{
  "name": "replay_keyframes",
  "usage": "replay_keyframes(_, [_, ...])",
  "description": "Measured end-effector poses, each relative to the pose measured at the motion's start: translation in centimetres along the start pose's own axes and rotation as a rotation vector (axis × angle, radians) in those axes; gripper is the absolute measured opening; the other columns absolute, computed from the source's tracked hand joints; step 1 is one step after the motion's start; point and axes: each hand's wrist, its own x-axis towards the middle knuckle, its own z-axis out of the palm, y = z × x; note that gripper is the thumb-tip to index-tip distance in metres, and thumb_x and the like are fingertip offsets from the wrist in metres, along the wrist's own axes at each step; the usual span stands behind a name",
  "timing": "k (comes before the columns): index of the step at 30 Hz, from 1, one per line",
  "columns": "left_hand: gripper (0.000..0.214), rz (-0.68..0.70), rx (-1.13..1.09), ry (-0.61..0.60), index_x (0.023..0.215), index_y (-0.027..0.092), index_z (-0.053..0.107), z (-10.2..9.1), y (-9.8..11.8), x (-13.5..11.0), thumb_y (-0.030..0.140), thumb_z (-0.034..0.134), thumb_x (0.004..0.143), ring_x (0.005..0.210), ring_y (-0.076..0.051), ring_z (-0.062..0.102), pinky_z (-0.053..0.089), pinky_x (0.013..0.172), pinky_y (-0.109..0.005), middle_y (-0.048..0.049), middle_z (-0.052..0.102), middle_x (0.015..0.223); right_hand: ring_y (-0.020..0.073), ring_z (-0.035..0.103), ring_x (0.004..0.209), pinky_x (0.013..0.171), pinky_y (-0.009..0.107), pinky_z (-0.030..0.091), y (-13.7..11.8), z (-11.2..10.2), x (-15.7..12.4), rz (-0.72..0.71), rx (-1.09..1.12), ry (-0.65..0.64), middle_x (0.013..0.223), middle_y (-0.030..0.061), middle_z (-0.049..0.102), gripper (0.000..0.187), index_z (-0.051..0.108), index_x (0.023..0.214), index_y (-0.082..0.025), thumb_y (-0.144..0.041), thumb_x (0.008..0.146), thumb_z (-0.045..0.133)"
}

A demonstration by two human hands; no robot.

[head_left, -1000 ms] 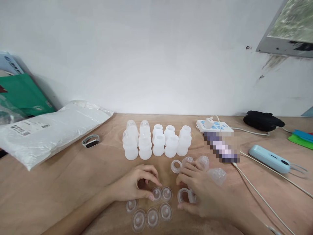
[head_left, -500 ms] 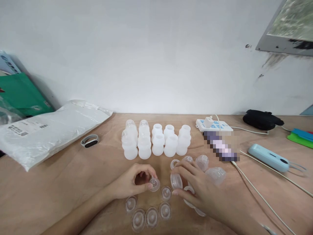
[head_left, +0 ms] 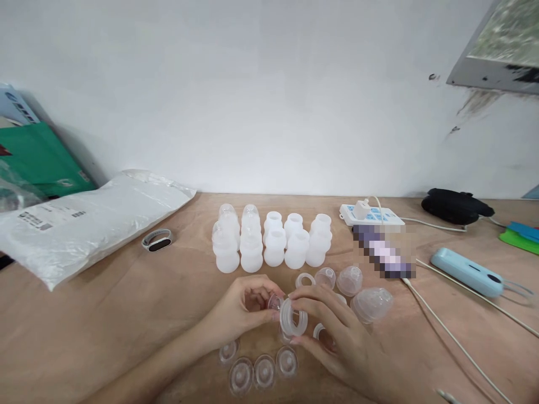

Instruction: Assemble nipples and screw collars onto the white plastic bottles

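Note:
My left hand (head_left: 242,311) pinches a small clear silicone teat (head_left: 275,303) above the wooden table (head_left: 126,314). My right hand (head_left: 332,336) grips a translucent screw ring (head_left: 293,318) right beside it; the teat meets the ring's opening. Several more clear teats (head_left: 263,370) lie in a row just below my hands. Other rings (head_left: 305,279) and clear domed caps (head_left: 348,280) lie to the right of my hands. Two rows of small white bottles (head_left: 273,244) stand behind; the left ones wear caps.
A white plastic bag (head_left: 84,224) and a wristband (head_left: 156,240) lie at the left. A power strip (head_left: 366,214), white cables (head_left: 455,336), a light blue device (head_left: 467,272) and a black object (head_left: 457,206) sit at the right. A white wall runs behind the table.
My left hand lifted a teat off the table and my right hand picked up a ring. Both hands came together at the middle, bringing teat and ring into contact.

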Motion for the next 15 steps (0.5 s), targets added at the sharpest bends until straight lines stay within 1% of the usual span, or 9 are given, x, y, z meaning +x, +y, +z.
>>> replay_keyframes(2, [0.024,0.001,-0.069,-0.024,0.098,0.017,0.071,0.5,0.6,-0.2,0.029,0.081,0.080,0.075,-0.016,0.062,0.050,0.071,-0.029,-0.0020,0.069,0.084,0.0239,0.070,0.105,0.085,0.034,0.061,-0.1,0.1,0.0,0.001,-0.007,0.022,0.108,0.0084,0.072,0.014,0.054,0.115,-0.022,-0.029,0.103,0.051])
replay_keyframes(5, [0.037,-0.001,-0.234,-0.071,0.111,0.021,0.062,1.1,1.3,-0.5,0.040,0.078,0.084,0.075,-0.016,0.063,0.052,0.070,-0.030,-0.0023,0.069,0.088,0.0231,0.070,0.105,0.081,0.031,0.062,0.0,0.3,-0.2,0.023,0.003,0.039,0.109,0.0097,0.071,0.013,0.055,0.113,-0.021,-0.026,0.102,0.052])
replay_keyframes(7, [0.043,-0.005,-0.307,-0.090,0.114,0.023,0.057,1.4,1.6,-0.6,0.044,0.078,0.083,0.076,-0.017,0.064,0.053,0.070,-0.031,-0.0027,0.069,0.092,0.0224,0.070,0.105,0.082,0.030,0.062,0.2,0.5,-0.3,0.033,0.018,0.055,0.110,0.0105,0.070,0.013,0.056,0.113,-0.021,-0.024,0.101,0.054])
replay_keyframes(9, [0.047,-0.004,-0.321,-0.083,0.112,0.024,0.056,1.7,1.6,-0.7,0.043,0.083,0.079,0.079,-0.017,0.064,0.052,0.071,-0.030,-0.0022,0.068,0.094,0.0223,0.069,0.106,0.086,0.031,0.061,0.3,0.7,-0.5,0.031,0.045,0.081,0.110,0.0111,0.070,0.015,0.056,0.115,-0.020,-0.023,0.100,0.055])
replay_keyframes(11, [0.048,-0.010,-0.322,-0.052,0.109,0.022,0.057,2.1,1.5,-0.8,0.038,0.087,0.075,0.081,-0.016,0.063,0.050,0.072,-0.028,-0.0013,0.067,0.093,0.0218,0.069,0.107,0.089,0.031,0.060,0.4,0.8,-0.5,0.018,0.081,0.106,0.110,0.0116,0.070,0.017,0.056,0.116,-0.019,-0.025,0.100,0.056])
replay_keyframes(13, [0.046,-0.017,-0.344,-0.028,0.107,0.020,0.057,2.4,1.3,-0.8,0.035,0.088,0.075,0.080,-0.014,0.061,0.048,0.072,-0.026,-0.0004,0.067,0.090,0.0217,0.069,0.108,0.090,0.031,0.059,0.4,0.8,-0.5,-0.006,0.111,0.116,0.112,0.0128,0.070,0.021,0.057,0.118,-0.018,-0.029,0.100,0.058])
replay_keyframes(15, [0.046,-0.013,-0.381,-0.010,0.107,0.020,0.057,2.5,1.1,-0.9,0.034,0.088,0.076,0.079,-0.013,0.060,0.047,0.072,-0.025,0.0000,0.067,0.090,0.0214,0.069,0.110,0.091,0.030,0.059,0.4,0.7,-0.4,-0.022,0.130,0.119,0.113,0.0140,0.070,0.021,0.057,0.118,-0.017,-0.029,0.101,0.057])
